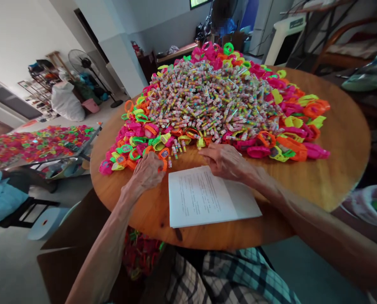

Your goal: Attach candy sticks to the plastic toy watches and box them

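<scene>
On the far left, a low table [90, 131] carries more bright plastic rings. On the round wooden bench [334, 169], the left hand [148, 172] is curled with its fingers closed on an orange ring [163, 164] at the near edge of the pile of rings [290, 105]. Just right lies a sheet of paper [204, 198], its far edge under the right hand [226, 161], which rests flat and open. Beyond both hands, small wrapped candy tubes [207, 97] are heaped on the pile's middle.

printed sheet [207, 198], text too small to read
</scene>
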A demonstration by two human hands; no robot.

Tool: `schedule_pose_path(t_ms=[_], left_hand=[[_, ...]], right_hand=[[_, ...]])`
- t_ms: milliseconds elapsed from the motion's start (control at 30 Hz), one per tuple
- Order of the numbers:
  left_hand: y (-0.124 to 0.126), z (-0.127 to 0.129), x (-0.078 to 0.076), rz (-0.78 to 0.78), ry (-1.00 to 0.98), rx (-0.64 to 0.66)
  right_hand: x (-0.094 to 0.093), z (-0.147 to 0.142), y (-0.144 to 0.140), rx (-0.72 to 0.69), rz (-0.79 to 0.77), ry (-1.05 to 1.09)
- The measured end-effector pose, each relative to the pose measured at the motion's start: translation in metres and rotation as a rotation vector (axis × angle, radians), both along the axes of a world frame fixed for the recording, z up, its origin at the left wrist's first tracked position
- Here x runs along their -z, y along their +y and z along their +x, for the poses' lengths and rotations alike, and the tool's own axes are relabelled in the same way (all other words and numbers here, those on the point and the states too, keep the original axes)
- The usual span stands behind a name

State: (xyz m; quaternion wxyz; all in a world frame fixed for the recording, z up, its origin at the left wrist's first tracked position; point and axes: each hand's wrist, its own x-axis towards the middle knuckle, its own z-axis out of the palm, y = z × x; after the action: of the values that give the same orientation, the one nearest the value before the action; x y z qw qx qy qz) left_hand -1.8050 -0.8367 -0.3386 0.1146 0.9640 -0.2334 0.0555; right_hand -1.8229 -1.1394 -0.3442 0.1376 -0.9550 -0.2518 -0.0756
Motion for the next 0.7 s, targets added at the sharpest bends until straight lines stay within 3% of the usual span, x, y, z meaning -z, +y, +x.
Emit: schedule_pose_path(t_ms=[133, 233, 433, 600, 700], left_hand=[[0.002, -0.009, 0.0, 0.067, 0.073, 0.06], [-0.002, -0.016, -0.005, 0.04, 0.074, 0.103], [-0.026, -0.015, -0.012, -0.073, 0.135, 0.198], [-0.034, -0.003, 0.002, -0.24, 0.163, 0.268], [-0.034, 0.0, 0.011, -0.305, 0.187, 0.278]], right_hand=[[-0.025, -0.032, 0.018, -0.103, -0.093, 0.197], [-0.031, -0.044, 0.024, -0.163, -0.179, 0.308], [-0.02, -0.046, 0.017, -0.226, -0.189, 0.237], [-0.015, -0.047, 0.018, -0.247, -0.193, 0.009], [-0.01, -0.047, 0.022, -0.317, -0.231, 0.022]])
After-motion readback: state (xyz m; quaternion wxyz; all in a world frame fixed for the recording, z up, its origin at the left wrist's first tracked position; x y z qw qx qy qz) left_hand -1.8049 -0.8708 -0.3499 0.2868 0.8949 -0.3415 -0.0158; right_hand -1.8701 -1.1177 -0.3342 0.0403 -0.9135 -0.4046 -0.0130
